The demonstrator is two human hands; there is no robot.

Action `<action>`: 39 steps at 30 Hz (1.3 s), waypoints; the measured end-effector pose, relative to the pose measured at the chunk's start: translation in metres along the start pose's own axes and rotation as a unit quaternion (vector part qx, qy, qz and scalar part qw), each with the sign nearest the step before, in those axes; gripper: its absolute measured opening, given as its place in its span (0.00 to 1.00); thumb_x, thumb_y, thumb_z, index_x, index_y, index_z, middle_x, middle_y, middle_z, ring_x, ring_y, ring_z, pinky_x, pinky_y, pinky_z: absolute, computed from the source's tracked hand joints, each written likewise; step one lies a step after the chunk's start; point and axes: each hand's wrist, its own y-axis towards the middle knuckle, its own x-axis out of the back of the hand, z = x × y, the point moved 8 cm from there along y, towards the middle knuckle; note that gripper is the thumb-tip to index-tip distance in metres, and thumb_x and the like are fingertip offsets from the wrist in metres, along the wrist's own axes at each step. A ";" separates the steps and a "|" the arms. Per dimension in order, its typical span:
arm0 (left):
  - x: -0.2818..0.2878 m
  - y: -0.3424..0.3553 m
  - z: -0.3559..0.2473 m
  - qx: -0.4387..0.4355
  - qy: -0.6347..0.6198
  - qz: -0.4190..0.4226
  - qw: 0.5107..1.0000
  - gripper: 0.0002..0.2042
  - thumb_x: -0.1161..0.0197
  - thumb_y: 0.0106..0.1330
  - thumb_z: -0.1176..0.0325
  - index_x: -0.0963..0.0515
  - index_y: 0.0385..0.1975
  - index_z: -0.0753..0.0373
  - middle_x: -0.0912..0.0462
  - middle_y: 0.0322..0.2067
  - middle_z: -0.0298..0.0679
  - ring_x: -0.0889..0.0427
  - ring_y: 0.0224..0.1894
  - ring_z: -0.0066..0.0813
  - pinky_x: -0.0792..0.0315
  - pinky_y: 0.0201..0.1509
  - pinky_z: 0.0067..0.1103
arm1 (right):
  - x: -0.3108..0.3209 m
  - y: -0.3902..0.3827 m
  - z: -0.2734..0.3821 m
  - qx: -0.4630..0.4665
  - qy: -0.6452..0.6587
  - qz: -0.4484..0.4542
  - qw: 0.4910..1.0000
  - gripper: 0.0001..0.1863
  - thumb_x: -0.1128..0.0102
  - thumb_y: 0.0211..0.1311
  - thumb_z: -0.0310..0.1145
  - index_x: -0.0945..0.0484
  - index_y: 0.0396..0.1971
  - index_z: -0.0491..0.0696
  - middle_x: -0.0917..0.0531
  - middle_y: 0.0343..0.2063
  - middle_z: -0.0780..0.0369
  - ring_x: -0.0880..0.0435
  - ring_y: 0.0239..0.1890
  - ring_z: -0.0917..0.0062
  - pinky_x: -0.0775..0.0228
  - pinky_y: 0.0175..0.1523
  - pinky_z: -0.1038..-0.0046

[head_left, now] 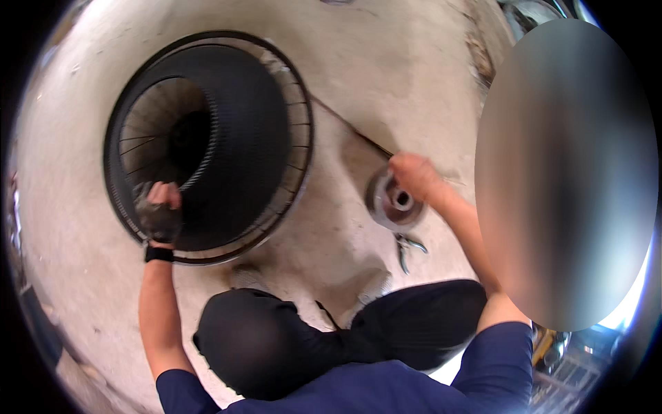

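In the head view, the work looks well under way. The black ring (252,138) lies on the floor (331,228) in front and to the left, inside a thin hoop (308,138); its wall seems already closed all round. Bare spokes (299,124) show between ring and hoop, and more through the opening.

The left hand (160,207), in a dark glove with bare fingertips, is at the ring's near-left edge, fingers curled; whether it grips the edge, I can't tell. The right hand (414,176), blurred, looks closed on a dark strand (352,127) that runs over to the hoop's side, so I'd judge this stage unfinished. How much is left doesn't show.

A round metal spool (381,207) sits beneath the right hand, with pliers (407,252) just beside it on the floor, out of either hand; no cutting seems to be going on.
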 end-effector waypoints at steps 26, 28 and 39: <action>-0.047 -0.047 0.065 0.071 0.125 0.093 0.985 0.24 0.54 0.79 0.55 0.20 0.50 0.73 0.18 0.50 0.60 0.22 0.54 0.58 0.29 0.60 0.39 | -0.204 -0.406 -0.152 -0.572 0.156 -0.077 0.802 0.27 0.33 0.59 0.32 0.26 0.59 0.47 0.21 0.53 0.51 0.19 0.53 0.58 0.27 0.58 0.59; -0.066 -0.073 0.099 0.047 0.158 0.103 0.981 0.25 0.55 0.80 0.54 0.20 0.52 0.73 0.18 0.52 0.57 0.22 0.57 0.55 0.28 0.64 0.38 | -0.226 -0.478 -0.122 -0.630 0.133 -0.072 0.761 0.27 0.35 0.60 0.31 0.27 0.60 0.47 0.23 0.55 0.51 0.21 0.55 0.55 0.28 0.60 0.58; -0.048 -0.071 0.057 0.017 0.148 0.041 0.988 0.17 0.50 0.78 0.61 0.23 0.36 0.70 0.19 0.33 0.51 0.20 0.35 0.47 0.28 0.41 0.34 | -0.350 -0.580 -0.019 -0.694 0.192 0.058 0.691 0.34 0.48 0.72 0.46 0.41 0.74 0.49 0.37 0.72 0.51 0.41 0.75 0.59 0.48 0.77 0.60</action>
